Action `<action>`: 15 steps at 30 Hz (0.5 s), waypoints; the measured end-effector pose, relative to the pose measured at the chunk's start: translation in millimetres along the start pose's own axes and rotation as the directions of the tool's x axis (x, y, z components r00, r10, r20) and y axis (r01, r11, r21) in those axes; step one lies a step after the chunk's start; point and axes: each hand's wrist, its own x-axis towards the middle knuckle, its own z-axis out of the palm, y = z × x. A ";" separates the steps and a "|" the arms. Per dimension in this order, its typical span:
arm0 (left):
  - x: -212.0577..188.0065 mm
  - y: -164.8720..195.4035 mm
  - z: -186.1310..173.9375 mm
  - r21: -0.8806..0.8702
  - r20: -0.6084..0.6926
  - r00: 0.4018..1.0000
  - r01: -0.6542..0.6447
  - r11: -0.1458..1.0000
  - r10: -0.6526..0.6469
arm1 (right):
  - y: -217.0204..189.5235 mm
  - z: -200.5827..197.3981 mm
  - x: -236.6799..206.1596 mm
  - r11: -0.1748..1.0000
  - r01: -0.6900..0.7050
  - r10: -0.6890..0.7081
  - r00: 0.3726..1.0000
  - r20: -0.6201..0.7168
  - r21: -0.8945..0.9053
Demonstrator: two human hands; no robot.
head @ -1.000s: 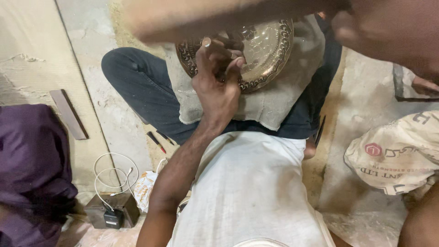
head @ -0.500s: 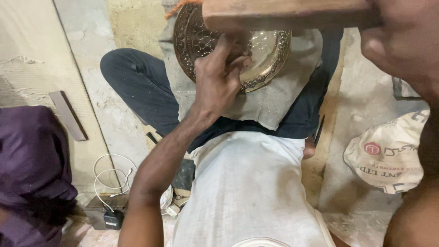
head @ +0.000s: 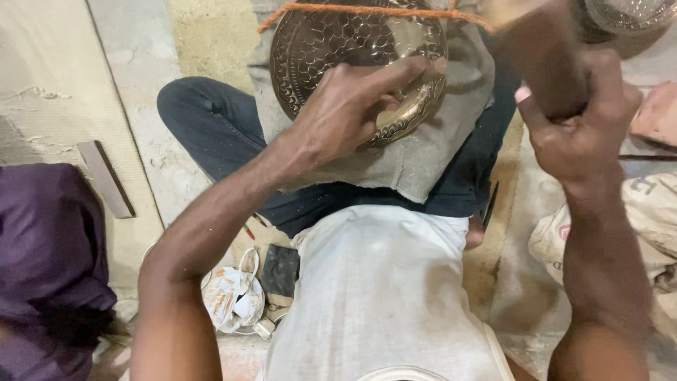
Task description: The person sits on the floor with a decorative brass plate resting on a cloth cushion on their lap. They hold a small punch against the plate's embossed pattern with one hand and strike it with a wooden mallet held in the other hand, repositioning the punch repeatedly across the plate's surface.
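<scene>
One view only, head cam, looking down at a seated person.

Plate (head: 331, 42): round metal, embossed w/ a scale-like pattern over most of the visible face plus a band of ornament along the rim. It lies on a grey cloth (head: 423, 162) spread over the lap, top edge cut off by the frame. An orange cord (head: 367, 10) runs across its upper part.

Left hand (head: 352, 113): fingers curled and pinched together over the lower right of the plate, near the rim. Looks closed on something small and thin, prob. a punch, but the tool itself is hidden by the fingers, so can't say for sure. Hand touches or nearly touches the plate.

Right hand (head: 578, 120): raised at the right of the frame, fist tight round a thick wooden handle (head: 543, 63), blurred; the head of the tool is out of frame. Well apart from the plate.

Progress, as a judgement: pattern already covers centre and most of the rim band that shows, so the chasing seems far along. Left hand sits at the rim, so that edge zone is prob. what's in work. The part under the hand and the part beyond the frame can't be judged.

Around: purple cloth (head: 42, 247) on the floor at left, a flat bar (head: 106, 176) beside it, a crumpled bag (head: 233, 296) by the knee, a sack (head: 649, 226) at right.
</scene>
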 end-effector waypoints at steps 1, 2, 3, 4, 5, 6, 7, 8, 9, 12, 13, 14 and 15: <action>3.2 1.6 -2.3 0.006 0.026 1.000 -0.008 1.000 0.008 | 3.4 6.5 -8.8 0.999 -0.034 0.035 0.999 -0.024 0.041; 6.0 3.1 -4.7 0.033 0.084 0.996 0.012 0.999 -0.014 | 7.2 11.6 -17.1 0.995 -0.040 0.039 0.999 -0.014 -0.089; 9.0 4.0 -8.0 0.064 0.141 0.989 0.028 0.998 -0.037 | 9.3 18.2 -25.6 0.995 -0.090 0.088 0.995 -0.044 -0.048; 11.5 4.8 -11.2 0.095 0.200 0.978 0.041 0.995 -0.060 | 11.6 23.9 -33.3 0.991 -0.136 0.136 0.988 -0.074 -0.004; 13.5 6.1 -13.4 0.102 0.209 0.978 0.001 0.995 -0.023 | 10.9 32.7 -41.7 0.954 -0.208 0.237 0.965 -0.115 0.216; 15.2 6.8 -16.1 0.109 0.218 0.976 -0.040 0.993 0.016 | 10.6 39.7 -48.8 0.865 -0.257 0.341 0.931 -0.130 0.430; 16.9 7.4 -18.1 0.114 0.226 0.973 -0.081 0.990 0.054 | 11.8 43.5 -54.3 0.929 -0.258 0.299 0.946 -0.128 0.264; 18.3 7.7 -19.9 0.095 0.219 0.972 -0.106 0.990 0.083 | 12.1 46.8 -59.3 0.965 -0.246 0.256 0.960 -0.115 0.094; 20.3 7.0 -22.7 0.079 0.211 0.971 -0.133 0.988 0.114 | 12.4 48.8 -62.8 0.972 -0.221 0.214 0.972 -0.098 -0.075; 23.8 4.5 -28.8 0.028 0.155 0.978 -0.149 0.988 0.143 | 10.8 48.6 -68.6 0.936 -0.326 0.339 0.937 -0.084 0.135; 25.6 3.5 -29.7 0.009 0.132 0.981 -0.146 0.989 0.143 | 9.8 47.0 -68.9 0.933 -0.339 0.350 0.932 -0.090 0.123; 27.1 2.5 -30.2 0.034 0.157 0.978 -0.142 0.989 0.135 | 8.4 45.7 -68.7 0.931 -0.349 0.359 0.928 -0.095 0.110; 27.9 2.1 -30.4 0.057 0.182 0.975 -0.136 0.989 0.124 | 6.9 44.7 -67.9 0.928 -0.359 0.368 0.925 -0.097 0.098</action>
